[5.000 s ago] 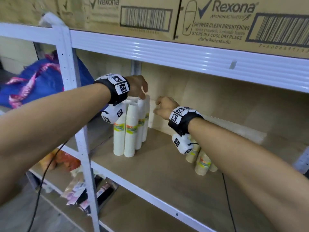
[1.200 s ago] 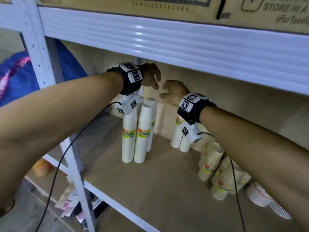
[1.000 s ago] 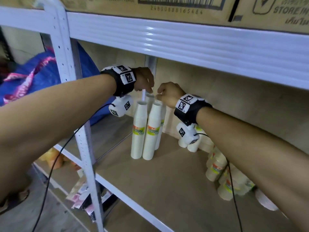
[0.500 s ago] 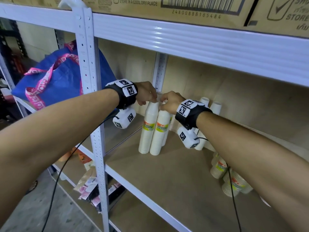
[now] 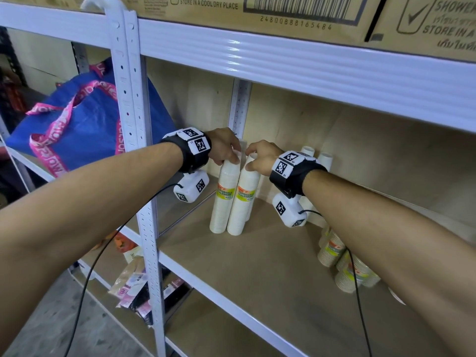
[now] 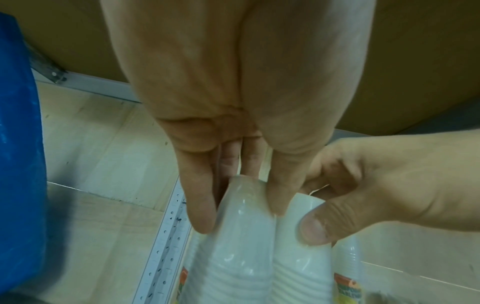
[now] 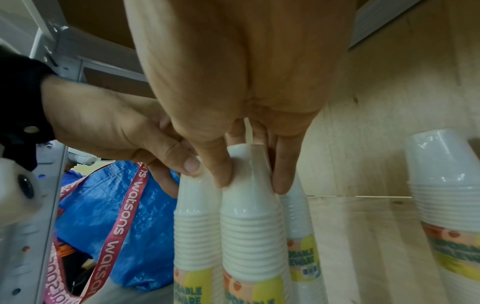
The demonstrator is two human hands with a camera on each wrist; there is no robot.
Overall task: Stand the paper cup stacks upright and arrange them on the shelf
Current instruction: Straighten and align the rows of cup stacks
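Both bare forearms reach forward and slightly inward, wrists nearly level, hands almost meeting at the fingertips. Each wrist carries a black band with white coded tags on top and a white camera block slung beneath, a black cable trailing from each block.

Left hand [image 5: 223,148]: palm down, fingers [image 6: 200,197] pointing downward and curled, thumb opposed, pinching the top of what it holds.

Right hand [image 5: 260,157]: same posture, knuckles up, thumb [image 6: 315,228] pressed on the near side, fingers [image 7: 283,176] on the far side, a closed fingertip hold. The two hands sit just beside one another, thumbs nearly touching.
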